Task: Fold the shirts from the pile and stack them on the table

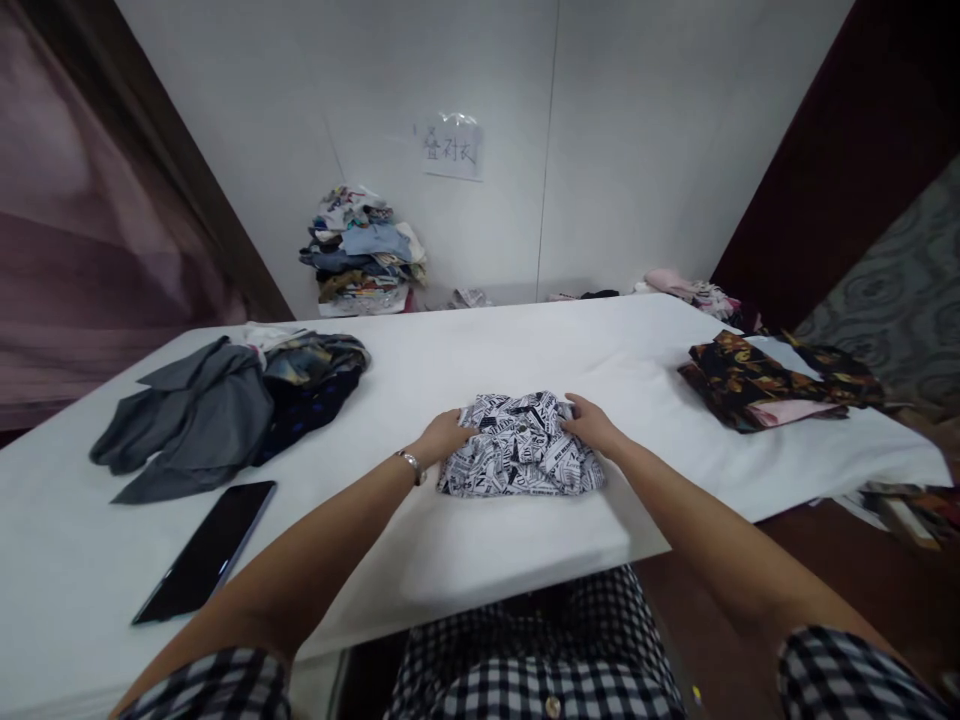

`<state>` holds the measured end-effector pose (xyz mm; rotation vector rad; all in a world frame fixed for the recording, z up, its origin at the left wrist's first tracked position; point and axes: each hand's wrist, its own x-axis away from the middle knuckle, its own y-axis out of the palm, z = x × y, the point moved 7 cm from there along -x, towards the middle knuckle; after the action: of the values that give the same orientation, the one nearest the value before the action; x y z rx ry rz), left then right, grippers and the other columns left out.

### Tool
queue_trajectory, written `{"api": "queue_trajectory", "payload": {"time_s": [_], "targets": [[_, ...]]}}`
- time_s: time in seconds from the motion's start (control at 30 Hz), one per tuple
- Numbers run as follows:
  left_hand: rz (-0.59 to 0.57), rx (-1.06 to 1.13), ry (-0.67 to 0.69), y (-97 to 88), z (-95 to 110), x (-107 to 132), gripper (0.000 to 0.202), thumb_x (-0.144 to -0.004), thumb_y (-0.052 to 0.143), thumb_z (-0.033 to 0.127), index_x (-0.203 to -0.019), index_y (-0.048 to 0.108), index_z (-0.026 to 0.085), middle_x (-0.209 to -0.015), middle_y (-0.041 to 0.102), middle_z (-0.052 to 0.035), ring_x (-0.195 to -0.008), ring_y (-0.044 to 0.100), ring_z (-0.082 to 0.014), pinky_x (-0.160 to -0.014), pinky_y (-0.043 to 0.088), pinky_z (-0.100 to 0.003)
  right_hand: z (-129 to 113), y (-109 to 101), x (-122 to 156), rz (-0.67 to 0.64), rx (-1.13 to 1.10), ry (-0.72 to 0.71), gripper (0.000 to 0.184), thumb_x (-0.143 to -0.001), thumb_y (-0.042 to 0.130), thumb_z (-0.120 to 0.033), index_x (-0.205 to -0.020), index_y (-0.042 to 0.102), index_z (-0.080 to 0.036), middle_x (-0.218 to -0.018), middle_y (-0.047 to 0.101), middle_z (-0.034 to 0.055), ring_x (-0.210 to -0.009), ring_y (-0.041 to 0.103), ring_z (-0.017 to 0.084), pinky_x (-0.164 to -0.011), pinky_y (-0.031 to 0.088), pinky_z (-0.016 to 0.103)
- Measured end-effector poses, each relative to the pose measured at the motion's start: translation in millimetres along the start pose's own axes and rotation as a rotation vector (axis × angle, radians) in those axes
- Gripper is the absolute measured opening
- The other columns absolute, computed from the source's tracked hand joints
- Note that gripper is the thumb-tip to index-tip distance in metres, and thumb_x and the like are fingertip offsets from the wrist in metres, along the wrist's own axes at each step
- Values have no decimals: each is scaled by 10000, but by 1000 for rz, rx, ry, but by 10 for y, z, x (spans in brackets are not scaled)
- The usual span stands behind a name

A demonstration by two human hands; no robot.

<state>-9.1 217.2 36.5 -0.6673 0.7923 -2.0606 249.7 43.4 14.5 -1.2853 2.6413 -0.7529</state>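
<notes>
A folded black-and-white printed garment (pixel 521 448) lies on the white table (pixel 487 350) just in front of me. My left hand (pixel 442 435), with a bracelet on its wrist, grips the garment's far left corner with curled fingers. My right hand (pixel 592 422) pinches its far right corner. Both forearms reach forward over the table's near edge.
A pile of grey and dark clothes (pixel 217 410) lies at the left, with a dark phone (pixel 206 552) near the front left. Folded floral clothes (pixel 772 385) sit at the right. A heap of clothing (pixel 364 252) rests against the back wall under a paper sign (pixel 451 148).
</notes>
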Motion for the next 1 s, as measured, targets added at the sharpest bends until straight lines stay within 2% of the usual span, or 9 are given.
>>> {"api": "queue_trajectory", "payload": {"time_s": [0.1,0.23,0.43,0.53,0.6,0.7,0.8,0.9,1.0], "targets": [[60,151,25,-125,126,-91,225,-710,691,332,-869,665,174,-903,739,-46,-830,677,-202,-675,487,-243,-222,41,-149,-20,-217,-40,704,-655,666,-146,-1345,527,-160,-904,677,36,-774,631,168,-712,506,278],[146,304,-20,-361,93,-317,257,-728,680,340,-910,648,160,-861,730,-40,-800,675,-193,-645,485,-244,-423,-85,-374,98,-270,-85,650,-658,648,-149,-1302,564,-156,-831,633,5,-714,601,146,-678,494,262],[265,198,-137,-427,-203,-519,454,-749,678,464,-1049,637,126,-1084,702,-157,-1073,629,-287,-845,468,-320,-355,-18,-560,176,127,-27,668,-730,649,-224,-1375,496,-139,-1195,632,128,-1053,609,237,-933,457,352],[355,131,-98,-503,-274,-379,509,-839,545,519,-1177,593,141,-1296,595,-173,-1186,558,-289,-975,409,-348,-339,9,-450,191,243,-142,543,-819,569,-288,-1342,528,-148,-1334,561,143,-1191,544,250,-1018,409,378],[392,60,25,-518,-227,-195,486,-874,480,529,-1178,594,167,-1294,588,-144,-1130,574,-261,-975,411,-347,-370,46,-284,201,271,-284,459,-864,510,-327,-1286,573,-156,-1330,567,135,-1222,518,248,-1041,395,394],[327,-117,358,-362,-27,116,427,-879,487,526,-1111,629,196,-1174,636,-107,-1057,581,-241,-940,432,-346,-428,211,23,131,312,-511,428,-902,473,-387,-1260,595,-187,-1312,584,114,-1244,494,245,-1064,374,406],[120,-256,583,-89,98,291,343,-864,539,504,-1026,671,232,-1140,659,-75,-1088,565,-239,-972,408,-342,-417,456,219,-75,430,-600,390,-887,521,-394,-1210,639,-211,-1282,611,107,-1204,523,269,-1051,377,431],[18,-269,522,-34,115,206,332,-908,459,483,-886,697,252,-982,697,-42,-959,607,-210,-893,436,-313,-436,501,224,-145,478,-587,340,-895,515,-382,-1141,682,-217,-1222,650,98,-1131,569,262,-1017,402,415],[148,-250,416,-199,211,7,308,-908,450,441,-893,694,254,-956,697,-32,-941,608,-204,-851,432,-300,-579,379,77,-42,452,-591,324,-899,494,-323,-1147,681,-228,-1205,662,76,-1130,572,238,-1022,396,382]]}}
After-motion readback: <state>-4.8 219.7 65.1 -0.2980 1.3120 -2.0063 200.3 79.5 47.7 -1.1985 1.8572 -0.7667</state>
